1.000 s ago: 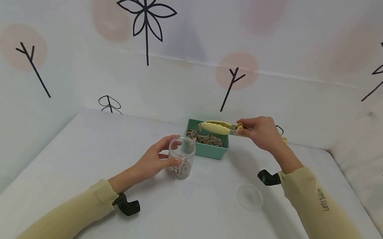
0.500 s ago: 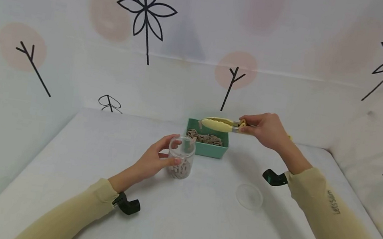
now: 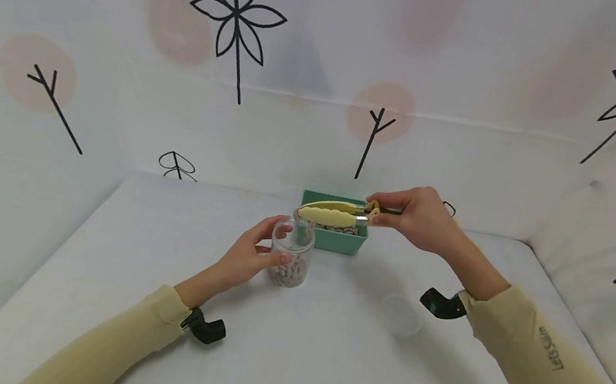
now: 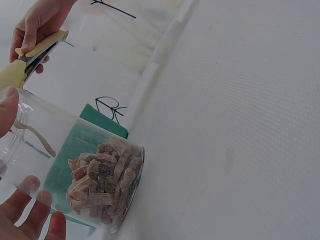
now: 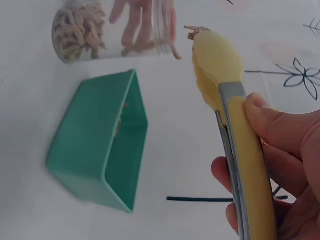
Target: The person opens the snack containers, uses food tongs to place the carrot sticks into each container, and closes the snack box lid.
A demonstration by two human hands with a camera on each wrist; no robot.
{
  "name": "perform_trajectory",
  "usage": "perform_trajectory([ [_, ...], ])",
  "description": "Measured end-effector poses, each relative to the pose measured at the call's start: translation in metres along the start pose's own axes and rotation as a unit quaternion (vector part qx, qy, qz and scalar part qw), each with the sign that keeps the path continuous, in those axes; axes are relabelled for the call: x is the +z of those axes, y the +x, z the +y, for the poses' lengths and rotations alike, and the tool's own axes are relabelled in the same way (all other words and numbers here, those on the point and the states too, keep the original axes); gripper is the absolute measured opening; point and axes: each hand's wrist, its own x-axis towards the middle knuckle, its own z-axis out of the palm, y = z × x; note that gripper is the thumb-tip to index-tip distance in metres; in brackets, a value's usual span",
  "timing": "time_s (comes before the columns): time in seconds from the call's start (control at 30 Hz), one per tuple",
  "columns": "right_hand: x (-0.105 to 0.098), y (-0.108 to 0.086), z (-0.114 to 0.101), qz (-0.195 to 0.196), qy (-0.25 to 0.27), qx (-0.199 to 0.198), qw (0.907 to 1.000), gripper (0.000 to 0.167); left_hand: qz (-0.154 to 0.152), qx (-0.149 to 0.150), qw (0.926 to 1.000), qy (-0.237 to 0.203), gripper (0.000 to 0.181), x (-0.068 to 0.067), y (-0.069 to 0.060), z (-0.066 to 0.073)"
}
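Observation:
My left hand [image 3: 244, 253] grips a clear jar [image 3: 299, 267] from its left side, fingers and thumb round it. Floury brown strips [image 4: 105, 182], like dried meat, fill the jar's bottom. One strip [image 4: 39, 136] lies over the rim near its mouth. In my right hand [image 3: 424, 220] are tongs [image 3: 333, 216] with yellow tips and handles. The tong tips are just above the jar's mouth, and a small brown piece [image 5: 196, 31] pokes out between them. Behind the jar stands a teal box [image 3: 336, 242] with more strips, partly hidden by the tongs.
A clear round lid [image 3: 401, 314] lies on the white table [image 3: 285, 364], right of the jar and below my right hand. The patterned white backdrop [image 3: 268, 141] rises directly behind the teal box. Dark wrist cameras [image 3: 206, 329] jut from both sleeves.
The tongs rose slightly over the teal box, then moved left and down to the jar's mouth with the brown piece in them. My left hand and the jar have stayed in place.

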Motion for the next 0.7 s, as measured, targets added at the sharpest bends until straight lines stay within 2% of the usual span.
perform_trajectory([
  [0.33, 0.012, -0.003, -0.002, -0.019, -0.018, -0.02, 0.9995, 0.037, 0.004, -0.012, 0.9999, 0.011, 0.073, 0.0, 0.0, 0.0],
  [0.57, 0.013, 0.001, -0.006, -0.028, -0.056, -0.063, 0.9961, 0.035, 0.005, -0.015, 0.9998, 0.012, 0.073, 0.0, -0.001, 0.001],
  [0.7, 0.014, 0.002, -0.008, -0.035, -0.053, -0.068, 0.9957, 0.036, 0.002, -0.013, 0.9999, 0.009, 0.073, 0.0, 0.0, 0.0],
])
